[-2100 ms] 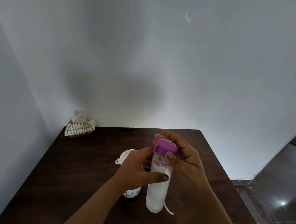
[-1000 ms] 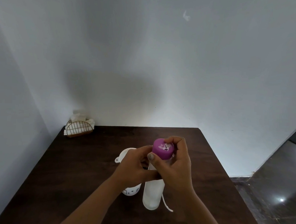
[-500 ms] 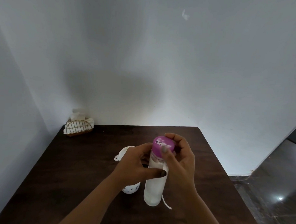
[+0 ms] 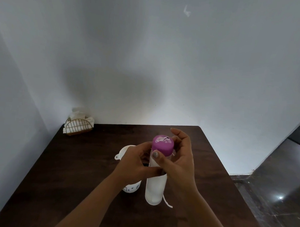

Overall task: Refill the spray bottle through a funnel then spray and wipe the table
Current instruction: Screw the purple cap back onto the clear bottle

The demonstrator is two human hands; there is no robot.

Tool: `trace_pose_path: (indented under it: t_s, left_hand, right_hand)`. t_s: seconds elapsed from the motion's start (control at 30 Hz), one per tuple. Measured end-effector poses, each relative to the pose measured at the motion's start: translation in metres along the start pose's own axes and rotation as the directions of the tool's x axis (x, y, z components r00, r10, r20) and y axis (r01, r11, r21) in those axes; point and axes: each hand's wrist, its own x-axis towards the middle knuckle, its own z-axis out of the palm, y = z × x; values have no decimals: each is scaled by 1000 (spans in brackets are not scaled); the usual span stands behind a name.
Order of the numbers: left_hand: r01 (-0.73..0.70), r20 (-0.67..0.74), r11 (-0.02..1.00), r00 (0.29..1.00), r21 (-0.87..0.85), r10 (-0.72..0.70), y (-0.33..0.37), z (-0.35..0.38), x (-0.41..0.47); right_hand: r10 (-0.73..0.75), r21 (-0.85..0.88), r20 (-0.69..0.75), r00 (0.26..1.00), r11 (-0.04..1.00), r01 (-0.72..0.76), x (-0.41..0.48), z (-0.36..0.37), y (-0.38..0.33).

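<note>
frosted plastic bottle (image 4: 154, 190) — dark matt wooden table (image 4: 75, 170)

There is one view only. The wide-angle camera, worn on the head, looks from the near edge of the table (image 4: 75, 170) forward and down toward its far edge. The white wall (image 4: 164, 63) beyond fills the upper half. The left hand (image 4: 134, 163) gripping the white bottle (image 4: 156, 190) and the right hand (image 4: 178, 158) on its purple cap (image 4: 162, 144) sit close beneath the lens. The floor (image 4: 270, 194) shows past the right edge.
</note>
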Motion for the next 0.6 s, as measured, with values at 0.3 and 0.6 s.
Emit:
trace_pose_path:
  t_s: [0.3,0.6]
  left_hand:
    - [10,3,1000,1000,7,-10,-2,2,0]
    - [40,15,999,999,5,-40,-6,6,3]
  right_hand:
    - [-11,-34,-43,999,999,9,0,1,2]
    - [2,-10,-33,999,1000,-3,2,-1,4]
